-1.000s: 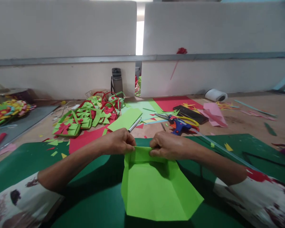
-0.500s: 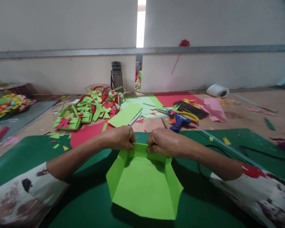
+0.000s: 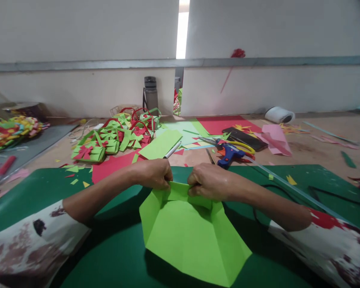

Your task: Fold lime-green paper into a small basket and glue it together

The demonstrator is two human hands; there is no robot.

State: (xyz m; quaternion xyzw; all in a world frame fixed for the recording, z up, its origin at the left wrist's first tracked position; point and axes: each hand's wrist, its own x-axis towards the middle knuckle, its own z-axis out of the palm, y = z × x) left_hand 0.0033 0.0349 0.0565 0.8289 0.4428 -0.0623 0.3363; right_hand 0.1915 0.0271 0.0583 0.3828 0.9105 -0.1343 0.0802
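Observation:
A sheet of light green paper (image 3: 192,236), creased into panels with its sides angled up, is held over a dark green mat (image 3: 120,248). My left hand (image 3: 154,174) pinches the left part of its far edge. Close by on the right, my right hand (image 3: 208,182) grips the same edge with curled fingers. Between the two hands a short strip of the folded edge shows. The near end of the paper hangs free and flares outward. My fingertips are partly hidden behind the paper and knuckles.
Beyond my hands lie a blue glue gun (image 3: 229,155), scissors (image 3: 243,147), a white pen (image 3: 171,150) and a black phone (image 3: 245,139). Small green and red paper bags (image 3: 108,140) are heaped at left, near a grey bottle (image 3: 151,96). A white roll (image 3: 279,115) lies by the wall.
The near right part of the green paper has spread outward to the right and lower. Both hands keep their hold on the far edge. The whole view has shifted slightly.

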